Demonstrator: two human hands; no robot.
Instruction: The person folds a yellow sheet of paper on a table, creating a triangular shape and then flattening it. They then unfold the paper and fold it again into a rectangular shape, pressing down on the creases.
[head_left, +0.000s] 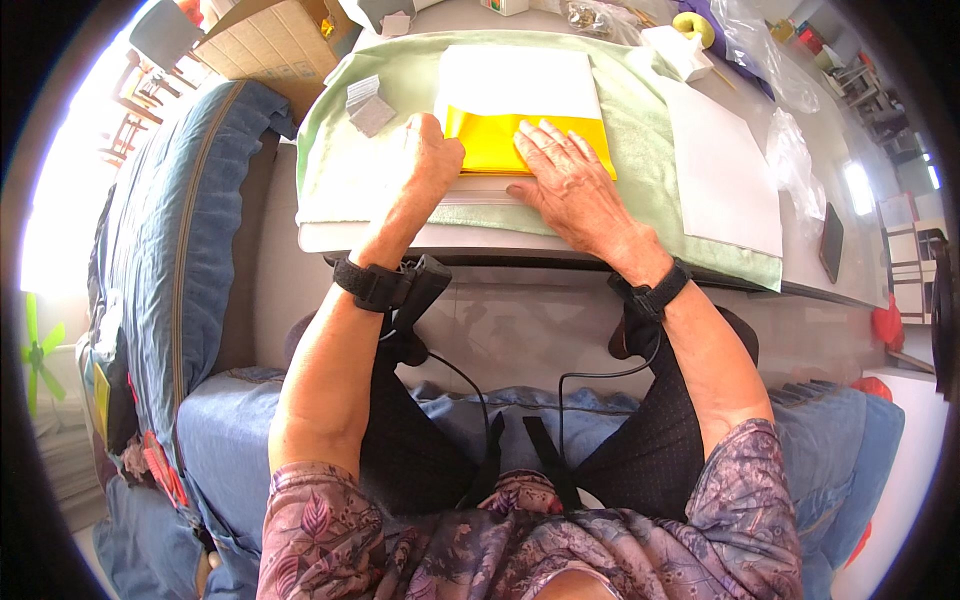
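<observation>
A glossy yellow sheet (487, 139), folded, lies over the near part of a white sheet (517, 79) on the table before me. My right hand (566, 180) presses flat on the yellow surface, fingers extended and thumb out to the left. At the left edge of the yellow sheet is my left hand (431, 154), its fingers curled. Its fingertips are hidden, so whether it pinches the edge does not show. Under the sheets spreads a pale green towel (634, 142). Small grey rectangular pieces (370, 107) lie in a loose stack left of the white sheet.
A large white sheet (724, 165) rests on the towel's right side. Farther right are crumpled clear plastic (791, 157) and a dark phone (831, 244). White tissue (679, 52) lies at the back. A cardboard box (274, 56) and a blue-covered sofa arm (195, 225) stand left.
</observation>
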